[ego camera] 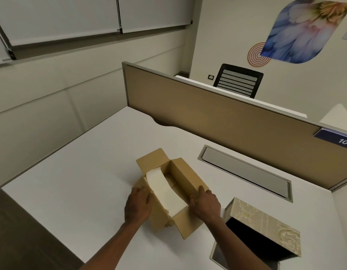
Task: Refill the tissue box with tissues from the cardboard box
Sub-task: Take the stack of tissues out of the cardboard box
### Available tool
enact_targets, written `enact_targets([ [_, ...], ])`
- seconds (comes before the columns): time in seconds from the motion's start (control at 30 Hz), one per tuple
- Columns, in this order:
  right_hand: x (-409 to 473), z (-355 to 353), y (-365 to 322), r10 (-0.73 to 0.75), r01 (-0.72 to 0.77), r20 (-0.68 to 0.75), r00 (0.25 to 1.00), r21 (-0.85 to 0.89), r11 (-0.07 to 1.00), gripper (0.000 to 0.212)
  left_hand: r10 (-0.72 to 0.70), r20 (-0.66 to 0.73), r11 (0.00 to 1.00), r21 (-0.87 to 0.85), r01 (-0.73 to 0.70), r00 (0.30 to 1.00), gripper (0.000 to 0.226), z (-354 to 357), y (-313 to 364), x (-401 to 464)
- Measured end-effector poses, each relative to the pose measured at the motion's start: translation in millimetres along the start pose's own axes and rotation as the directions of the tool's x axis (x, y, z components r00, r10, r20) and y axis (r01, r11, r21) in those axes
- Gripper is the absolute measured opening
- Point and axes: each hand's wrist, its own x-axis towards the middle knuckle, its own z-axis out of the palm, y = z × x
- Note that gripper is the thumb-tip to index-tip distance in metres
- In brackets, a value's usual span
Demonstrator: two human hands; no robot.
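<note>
A brown cardboard box (190, 178) lies open in the middle of the white desk, its flaps spread outward. Inside it a stack of white tissues (164, 190) shows, with more white packs beside it. My left hand (138, 205) presses on the box's left flap and wall. My right hand (205, 203) rests on the right flap, thumb at the box's inner edge. The tissue box (266, 225), covered in cream patterned fabric, lies on its side at the right with its dark open inside facing me.
A grey cable hatch (244, 170) is set into the desk (81, 172) behind the boxes. A tan partition (217, 117) runs along the desk's far side, with a black chair (238, 80) beyond it. A flat lid-like piece (217, 256) lies under the tissue box.
</note>
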Motion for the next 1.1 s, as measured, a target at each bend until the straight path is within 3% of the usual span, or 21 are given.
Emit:
enact_targets([
  [0.13,-4,1,4,-0.024,0.023,-0.051,0.998,-0.035,0.999,0.048,-0.052,0.106,0.994,-0.09,0.062,0.993,0.065,16,10,3],
  [0.27,-7,-1,5,-0.017,0.017,0.006,1.0,0.039,0.999,0.043,-0.043,0.133,0.986,-0.156,0.064,0.99,0.06,28,18,6],
  [0.4,-10,-4,5,-0.055,0.051,-0.052,0.997,-0.064,0.997,0.047,-0.054,0.121,0.976,-0.203,0.078,0.991,0.057,35,23,5],
  [0.53,-13,-10,-13,-0.27,0.24,-0.264,0.926,-0.141,0.96,0.047,-0.028,0.113,0.977,-0.207,0.051,0.993,0.055,40,21,3],
  [0.63,-11,-8,-33,-0.363,0.371,-0.205,0.909,-0.001,0.929,0.038,-0.016,0.108,0.978,-0.205,0.038,0.994,0.055,44,18,3],
  [0.7,-4,-6,-43,-0.263,0.279,-0.104,0.959,0.214,0.936,0.034,-0.012,0.109,0.977,-0.212,0.035,0.994,0.055,46,16,2],
  [0.8,14,-5,-52,-0.008,-0.088,0.199,0.98,0.47,0.878,0.037,-0.007,0.109,0.973,-0.229,0.032,0.994,0.055,48,12,3],
  [0.97,36,-2,-55,0.121,-0.433,0.527,0.841,0.524,0.734,0.058,0.02,0.098,0.97,-0.243,0.005,0.995,0.054,50,11,7],
  [1.1,44,9,-56,0.147,-0.508,0.581,0.801,0.527,0.681,0.074,0.029,0.12,0.964,-0.266,0.004,0.992,0.055,51,12,8],
])
